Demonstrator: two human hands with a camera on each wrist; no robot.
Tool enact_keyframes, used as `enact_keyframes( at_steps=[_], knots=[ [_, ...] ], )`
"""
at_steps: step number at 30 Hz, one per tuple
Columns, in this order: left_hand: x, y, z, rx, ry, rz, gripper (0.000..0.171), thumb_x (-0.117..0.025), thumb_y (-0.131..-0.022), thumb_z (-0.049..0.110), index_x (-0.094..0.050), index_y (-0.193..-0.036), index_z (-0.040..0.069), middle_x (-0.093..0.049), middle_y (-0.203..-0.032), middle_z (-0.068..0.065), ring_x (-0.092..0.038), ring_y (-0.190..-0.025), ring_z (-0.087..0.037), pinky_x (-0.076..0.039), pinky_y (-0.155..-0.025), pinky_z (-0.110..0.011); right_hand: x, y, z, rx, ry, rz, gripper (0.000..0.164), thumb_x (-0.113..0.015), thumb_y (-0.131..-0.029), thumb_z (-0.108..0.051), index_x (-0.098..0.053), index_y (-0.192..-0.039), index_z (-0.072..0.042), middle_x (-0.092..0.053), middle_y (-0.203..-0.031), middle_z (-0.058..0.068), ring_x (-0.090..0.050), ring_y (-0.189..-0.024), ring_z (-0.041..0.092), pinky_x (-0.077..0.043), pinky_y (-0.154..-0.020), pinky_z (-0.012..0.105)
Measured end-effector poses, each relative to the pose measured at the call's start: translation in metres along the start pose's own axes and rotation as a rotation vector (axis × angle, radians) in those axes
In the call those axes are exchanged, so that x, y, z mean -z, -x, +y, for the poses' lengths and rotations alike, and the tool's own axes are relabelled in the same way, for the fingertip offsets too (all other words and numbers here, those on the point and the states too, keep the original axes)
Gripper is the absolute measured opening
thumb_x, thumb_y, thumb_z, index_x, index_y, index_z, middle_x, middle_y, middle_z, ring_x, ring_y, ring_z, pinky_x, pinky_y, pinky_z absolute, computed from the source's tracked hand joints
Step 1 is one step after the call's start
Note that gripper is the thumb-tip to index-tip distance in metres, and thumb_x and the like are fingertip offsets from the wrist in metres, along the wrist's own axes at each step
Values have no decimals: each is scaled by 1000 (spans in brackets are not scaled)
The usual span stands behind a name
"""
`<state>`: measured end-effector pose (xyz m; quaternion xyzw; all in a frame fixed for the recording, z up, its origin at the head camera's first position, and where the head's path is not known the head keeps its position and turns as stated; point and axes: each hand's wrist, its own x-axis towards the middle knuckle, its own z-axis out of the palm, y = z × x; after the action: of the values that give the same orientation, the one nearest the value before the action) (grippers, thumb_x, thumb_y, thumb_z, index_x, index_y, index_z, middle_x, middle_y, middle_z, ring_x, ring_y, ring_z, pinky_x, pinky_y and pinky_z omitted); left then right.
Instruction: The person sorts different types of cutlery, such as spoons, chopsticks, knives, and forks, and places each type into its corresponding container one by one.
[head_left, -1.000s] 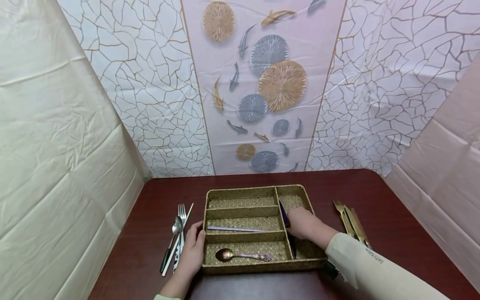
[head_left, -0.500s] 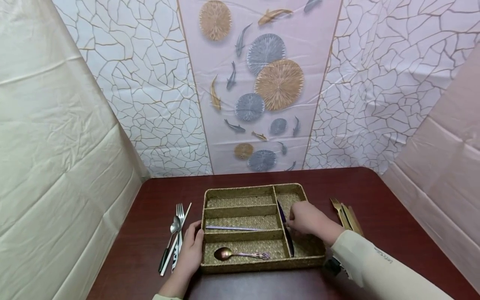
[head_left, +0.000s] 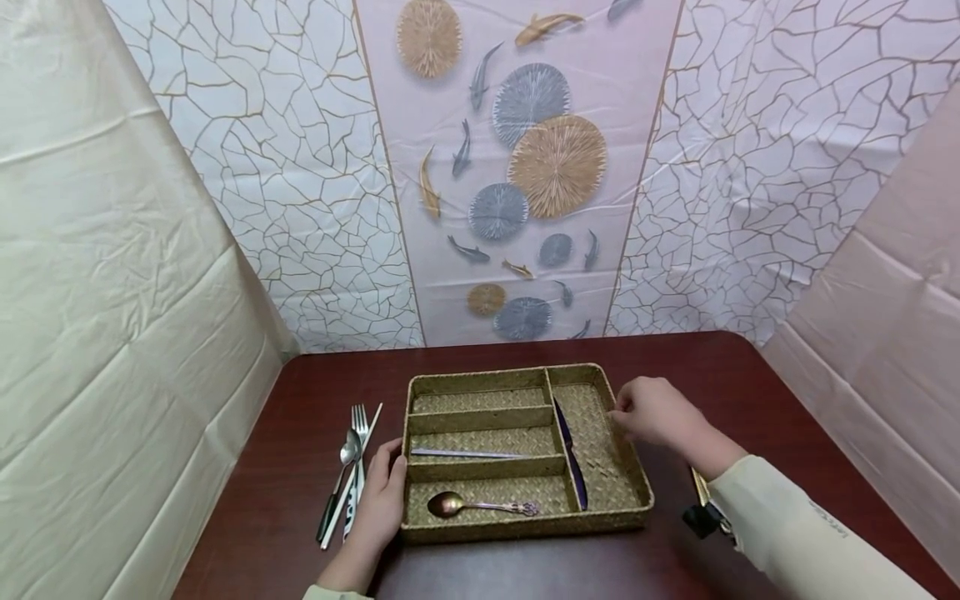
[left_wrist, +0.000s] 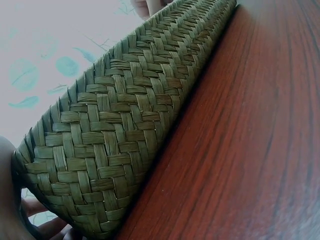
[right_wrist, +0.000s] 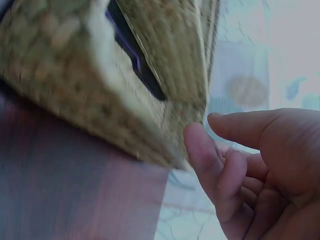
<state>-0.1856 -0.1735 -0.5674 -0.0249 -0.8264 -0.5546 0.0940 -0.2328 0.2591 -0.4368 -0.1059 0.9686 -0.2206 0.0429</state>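
A woven tray with several compartments sits on the table. My left hand rests against its left outer wall, fingers and thumb at the side; the left wrist view shows fingers beyond the tray's corner. My right hand hovers at the right rim, holding nothing, its thumb and index tip apart in the right wrist view. A dark purple knife lies lengthwise in the right compartment, along the divider. In the front compartment is a bronze-coloured spoon with an ornate handle; a slim silvery chopstick lies in the middle one.
Left of the tray, a silver fork, a spoon with a dark handle and a white chopstick lie in a bundle. Golden cutlery is mostly hidden under my right forearm. Patterned cloth hangs behind the table.
My right hand has let go of the knife by the divider, lifted, and moved right to the tray's right rim. The knife stays in the compartment. My left hand remains at the tray's left side.
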Motion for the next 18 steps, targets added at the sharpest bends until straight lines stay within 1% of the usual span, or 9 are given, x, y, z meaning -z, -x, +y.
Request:
enact_keyframes(
  at_steps=[2,3,4,7,8,10,12,15,18],
  knots=[
    [0,-1,0,4,10,-6,40,-45,-118,21,-54,-150,-1,-54,-149,-29,-49,-142,-44,-37,-115,-61,7,3,8,-15,-2,19,21,-75,-102,-15,-76,-81,-11,-71,-68,-3,-68,-58,13,-52,-56,36],
    [-1,-1,-1,14,21,-7,39,-46,-118,20,-54,-150,0,-54,-150,-28,-49,-142,-43,-36,-116,-59,10,4,12,-31,-5,18,21,-76,-102,-15,-76,-82,-10,-72,-68,-2,-68,-58,13,-52,-56,36],
    [-1,-1,-2,10,25,-7,38,-46,-118,18,-54,-150,-1,-55,-149,-27,-49,-142,-42,-37,-115,-58,13,6,16,-43,-5,19,20,-76,-102,-16,-77,-84,-9,-72,-69,-1,-69,-59,14,-52,-56,36],
    [-3,-1,-2,-17,18,11,36,-48,-117,15,-56,-148,-1,-58,-146,-26,-52,-138,-40,-40,-113,-52,21,10,26,-74,-2,17,19,-77,-102,-18,-77,-86,-8,-72,-70,-1,-71,-61,15,-53,-56,36],
    [-3,-1,-2,-39,13,17,36,-47,-116,14,-56,-147,-3,-58,-144,-27,-53,-136,-41,-41,-111,-50,23,11,29,-79,3,17,19,-77,-103,-18,-77,-86,-9,-72,-70,-1,-70,-62,14,-52,-56,36],
    [-3,-1,-3,-53,0,30,35,-48,-117,15,-58,-146,-2,-60,-142,-26,-54,-135,-39,-42,-110,-47,26,14,35,-85,14,21,20,-76,-103,-18,-77,-85,-10,-72,-70,-2,-69,-62,15,-51,-57,36],
    [-3,-1,-3,-47,-4,28,35,-47,-117,16,-58,-146,-1,-59,-143,-26,-54,-135,-38,-41,-111,-47,27,17,43,-88,29,27,22,-75,-103,-18,-75,-82,-11,-70,-68,-2,-67,-61,15,-49,-57,37],
    [-3,-2,-5,-12,17,7,35,-48,-117,15,-57,-148,0,-57,-147,-26,-51,-140,-39,-39,-114,-54,27,22,53,-102,41,32,26,-74,-103,-18,-73,-77,-13,-69,-67,-2,-63,-59,17,-46,-57,37],
    [-2,-3,-6,14,32,-17,36,-47,-117,12,-55,-149,-1,-54,-149,-28,-48,-143,-41,-36,-116,-59,26,26,65,-121,50,35,27,-72,-103,-17,-73,-76,-13,-68,-67,-1,-59,-59,17,-45,-57,37]
  ],
)
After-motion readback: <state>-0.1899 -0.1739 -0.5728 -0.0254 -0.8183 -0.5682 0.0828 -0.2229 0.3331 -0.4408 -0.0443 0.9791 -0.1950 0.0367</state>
